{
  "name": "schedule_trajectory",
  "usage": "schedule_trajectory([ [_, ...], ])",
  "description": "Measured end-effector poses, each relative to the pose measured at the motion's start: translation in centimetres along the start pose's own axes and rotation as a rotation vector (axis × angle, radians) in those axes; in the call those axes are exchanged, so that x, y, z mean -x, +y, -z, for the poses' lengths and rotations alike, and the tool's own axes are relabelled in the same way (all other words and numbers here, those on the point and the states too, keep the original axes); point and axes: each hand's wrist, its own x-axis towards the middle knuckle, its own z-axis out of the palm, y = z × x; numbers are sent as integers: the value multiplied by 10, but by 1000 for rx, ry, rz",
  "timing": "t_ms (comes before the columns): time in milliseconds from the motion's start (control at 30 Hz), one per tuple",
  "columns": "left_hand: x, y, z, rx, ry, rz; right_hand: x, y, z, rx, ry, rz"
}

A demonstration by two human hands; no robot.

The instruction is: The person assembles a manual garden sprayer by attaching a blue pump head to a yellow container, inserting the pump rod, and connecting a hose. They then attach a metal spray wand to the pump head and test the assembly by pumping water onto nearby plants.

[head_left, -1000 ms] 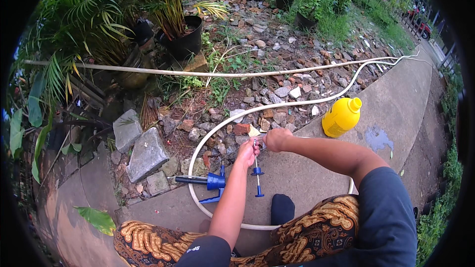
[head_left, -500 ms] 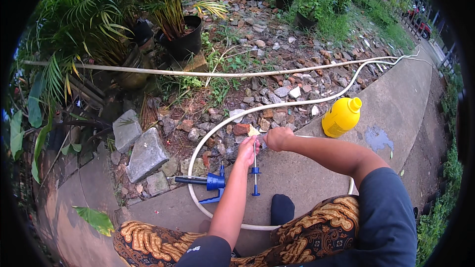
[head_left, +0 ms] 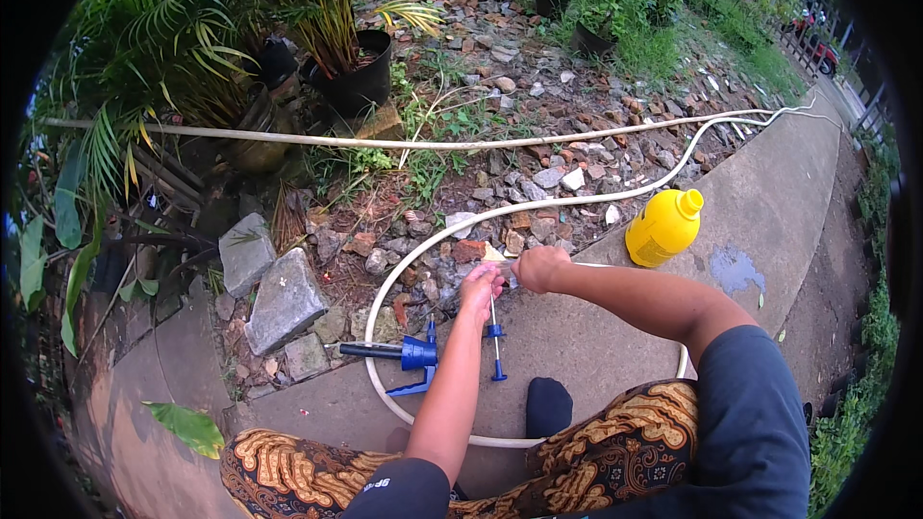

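At the far left stand palms (head_left: 192,48) and a black pot (head_left: 358,82), with grey stone blocks (head_left: 279,300) below them at the edge of a rubble bed. A white hose (head_left: 423,245) loops from the concrete path (head_left: 769,211) up over the stones and away to the upper right. On the path's near edge, inside the loop, lies a blue sprayer handle (head_left: 409,354), its dark barrel pointing left.

The left hand (head_left: 481,284) is closed around the top of a thin rod (head_left: 494,332), which hangs nearly upright, its long axis running top to bottom, with blue fittings midway and at the lower tip just above the concrete. The right hand (head_left: 538,267) is clenched just beside the left, gripping the same upper end; what exactly sits between the two fists is too small to tell.

Right of the hands a yellow bottle (head_left: 663,226) stands on the path, near a damp patch. Grass borders the path on the right.
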Motion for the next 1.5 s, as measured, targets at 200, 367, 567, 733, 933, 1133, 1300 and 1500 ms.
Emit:
schedule_trajectory([
  [200,-3,-2,0,-3,22,-26,-5,3,-8,-4,26,-1],
  [367,0,0,-2,-37,19,-43,-8,2,-12,-82,38,-82],
  [567,5,4,-4,-65,19,-43,-13,2,-16,-118,-45,-93],
  [733,9,3,-8,-81,24,-43,-21,3,-20,-153,-65,-95],
  [933,5,-3,-5,-97,21,-68,-21,5,-25,-143,12,-78],
  [1133,3,-7,-5,-179,-32,-40,-26,6,-23,-132,-16,-60],
  [1300,12,-2,-11,-50,-23,-49,-45,13,-40,-245,91,53],
  [1500,12,1,-8,-89,-6,-46,-67,25,-55,-222,114,175],
])
